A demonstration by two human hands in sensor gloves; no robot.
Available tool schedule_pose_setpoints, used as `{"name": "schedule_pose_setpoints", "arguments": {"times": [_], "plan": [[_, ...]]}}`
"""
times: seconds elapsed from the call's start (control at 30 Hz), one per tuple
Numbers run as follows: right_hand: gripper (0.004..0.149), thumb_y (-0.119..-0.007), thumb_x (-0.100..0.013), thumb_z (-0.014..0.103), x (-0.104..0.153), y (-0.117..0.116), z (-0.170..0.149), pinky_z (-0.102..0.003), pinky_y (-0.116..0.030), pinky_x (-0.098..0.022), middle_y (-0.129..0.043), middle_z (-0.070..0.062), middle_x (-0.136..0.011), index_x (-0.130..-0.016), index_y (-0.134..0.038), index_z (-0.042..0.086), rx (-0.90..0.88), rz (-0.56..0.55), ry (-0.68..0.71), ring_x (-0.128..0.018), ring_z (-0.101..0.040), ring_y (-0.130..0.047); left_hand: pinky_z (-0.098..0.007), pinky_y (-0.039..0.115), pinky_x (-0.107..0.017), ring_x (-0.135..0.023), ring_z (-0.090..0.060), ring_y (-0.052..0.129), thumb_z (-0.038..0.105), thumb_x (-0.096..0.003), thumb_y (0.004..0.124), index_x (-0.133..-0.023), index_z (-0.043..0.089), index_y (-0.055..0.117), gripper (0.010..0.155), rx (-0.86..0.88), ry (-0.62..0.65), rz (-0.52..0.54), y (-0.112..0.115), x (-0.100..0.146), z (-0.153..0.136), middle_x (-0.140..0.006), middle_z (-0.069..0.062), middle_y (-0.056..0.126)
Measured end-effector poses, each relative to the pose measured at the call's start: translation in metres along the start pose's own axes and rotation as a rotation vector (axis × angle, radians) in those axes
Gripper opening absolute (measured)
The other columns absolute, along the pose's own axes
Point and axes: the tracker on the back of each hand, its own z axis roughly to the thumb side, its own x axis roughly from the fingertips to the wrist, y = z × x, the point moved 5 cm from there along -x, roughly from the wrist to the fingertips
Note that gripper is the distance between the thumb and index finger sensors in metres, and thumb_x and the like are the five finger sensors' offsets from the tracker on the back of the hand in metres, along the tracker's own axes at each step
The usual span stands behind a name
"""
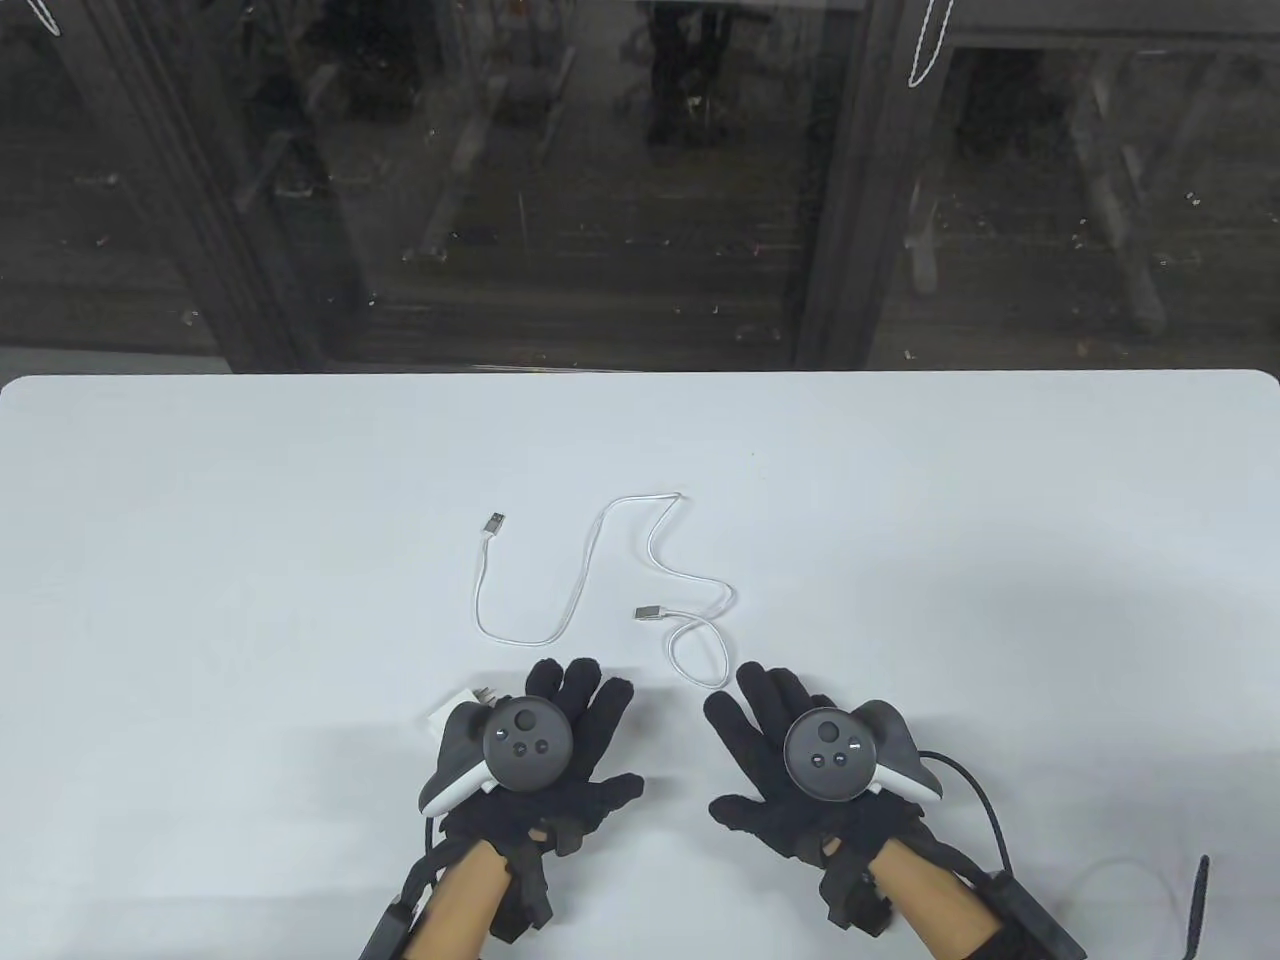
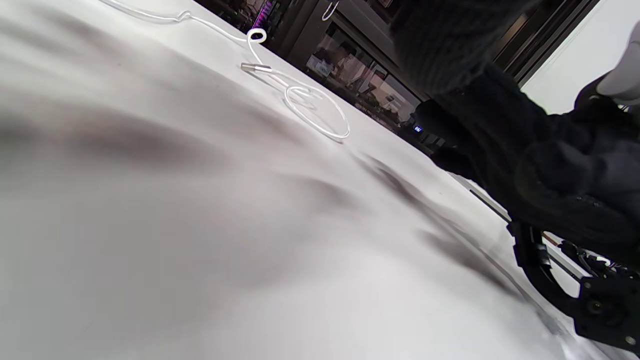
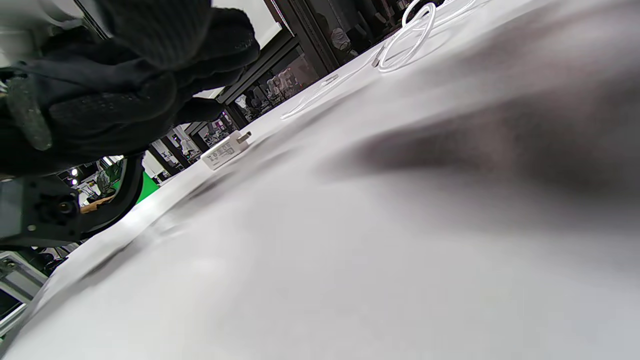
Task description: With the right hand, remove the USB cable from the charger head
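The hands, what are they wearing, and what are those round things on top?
Both the left hand and the right hand wear black knitted gloves. Strapped on each is a dark grey round tracker with small buttons and a white-grey handle. Black straps and cables run along the bare forearms.

Printed label on one side face of the charger head (image 3: 225,150), seen in the right wrist view: several lines of dark small print plus what look like marks, all too small and blurred to read. No words made out. Beyond the charger head, behind the glass, small lit spots show, not legible as text. Tracker (image 1: 527,745) faces carry only dots and short dashes, no letters or numbers. Nothing readable elsewhere.
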Motion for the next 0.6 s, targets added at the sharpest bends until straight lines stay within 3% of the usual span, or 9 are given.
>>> {"name": "schedule_pose_setpoints", "arguments": {"times": [0.2, 0.6], "plan": [[0.085, -0.068, -0.048, 0.056, 0.002, 0.0, 0.014, -0.075, -0.01, -0.06, 0.016, -0.006, -0.103, -0.105, -0.01, 0.03, 0.019, 0.0, 0.033, -0.094, -0.048, 0.006, -0.081, 0.012, -0.06, -0.103, -0.05, -0.003, 0.05, -0.0515, 0.074, -0.115, 0.022, 0.026, 0.084, -0.017, -0.001, -0.008, 0.003, -0.002, 0.003, -0.12, -0.015, 0.011], [0.085, -0.068, -0.048, 0.055, 0.001, -0.003, 0.009, -0.075, -0.01, -0.06, 0.014, -0.006, -0.104, -0.105, -0.011, 0.03, 0.016, 0.018, 0.018, -0.094, -0.049, 0.005, -0.081, 0.012, -0.06, -0.103, -0.05, -0.003, 0.05, -0.0516, 0.074, -0.115, 0.023, 0.026, 0.084, -0.016, -0.019, -0.012, 0.003, -0.001, 0.002, -0.12, -0.015, 0.011]]}}
